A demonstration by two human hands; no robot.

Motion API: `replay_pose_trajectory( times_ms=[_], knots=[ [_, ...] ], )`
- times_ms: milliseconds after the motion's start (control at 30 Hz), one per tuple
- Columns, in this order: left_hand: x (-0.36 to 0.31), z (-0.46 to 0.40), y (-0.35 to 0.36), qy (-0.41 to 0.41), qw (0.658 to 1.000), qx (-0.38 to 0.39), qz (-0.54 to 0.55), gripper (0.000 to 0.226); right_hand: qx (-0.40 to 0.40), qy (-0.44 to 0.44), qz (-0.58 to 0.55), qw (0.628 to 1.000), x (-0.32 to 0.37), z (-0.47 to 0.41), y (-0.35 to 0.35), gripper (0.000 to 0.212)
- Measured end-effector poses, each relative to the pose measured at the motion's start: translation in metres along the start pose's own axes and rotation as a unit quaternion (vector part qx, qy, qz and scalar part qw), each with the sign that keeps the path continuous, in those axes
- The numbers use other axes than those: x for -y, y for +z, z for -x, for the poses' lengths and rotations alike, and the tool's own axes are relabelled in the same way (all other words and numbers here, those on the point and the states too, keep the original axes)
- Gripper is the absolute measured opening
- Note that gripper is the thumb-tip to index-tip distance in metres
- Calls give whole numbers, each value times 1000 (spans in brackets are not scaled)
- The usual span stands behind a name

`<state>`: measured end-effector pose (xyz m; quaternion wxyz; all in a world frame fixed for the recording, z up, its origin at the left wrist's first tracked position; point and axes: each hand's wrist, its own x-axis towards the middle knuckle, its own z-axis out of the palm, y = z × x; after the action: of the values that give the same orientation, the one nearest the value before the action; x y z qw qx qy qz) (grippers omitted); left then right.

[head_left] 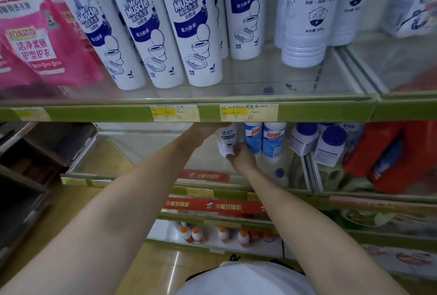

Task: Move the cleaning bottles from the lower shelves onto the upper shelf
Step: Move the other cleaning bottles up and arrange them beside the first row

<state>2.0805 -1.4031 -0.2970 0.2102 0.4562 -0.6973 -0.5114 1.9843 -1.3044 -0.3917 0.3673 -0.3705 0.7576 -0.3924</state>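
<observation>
A small white cleaning bottle with a blue label stands tilted on the lower shelf, just under the green edge of the upper shelf. My left hand grips its top, partly hidden behind the shelf edge. My right hand holds its base from below. Two blue-and-white bottles stand right beside it. On the upper shelf stand several white Mr Muscle bottles and two white ribbed bottles matching the one I hold.
A pink detergent pouch fills the upper shelf's left end. White jars with blue lids and red packs sit on the lower shelf to the right. Orange-capped bottles stand on a shelf further down. Bare glass lies in front of the ribbed bottles.
</observation>
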Motion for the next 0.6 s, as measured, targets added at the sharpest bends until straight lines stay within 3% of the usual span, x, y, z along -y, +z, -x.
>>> replay_pose_trajectory(
  times_ms=[133,267,367,500,600],
  knots=[
    [1,-8,8,-40,999,6,-20,32,12,-16,34,999,-1,-3,4,33],
    [3,-6,5,0,1000,-8,-14,29,13,-9,23,1000,-2,-4,6,38],
    [13,2,-8,19,1000,-17,5,44,10,9,7,1000,-1,-2,6,38],
    [30,20,-26,-10,995,-99,29,69,8,21,4,1000,4,3,14,54],
    [40,40,-37,-45,989,-132,43,68,7,20,19,1000,11,10,25,65]
  ],
)
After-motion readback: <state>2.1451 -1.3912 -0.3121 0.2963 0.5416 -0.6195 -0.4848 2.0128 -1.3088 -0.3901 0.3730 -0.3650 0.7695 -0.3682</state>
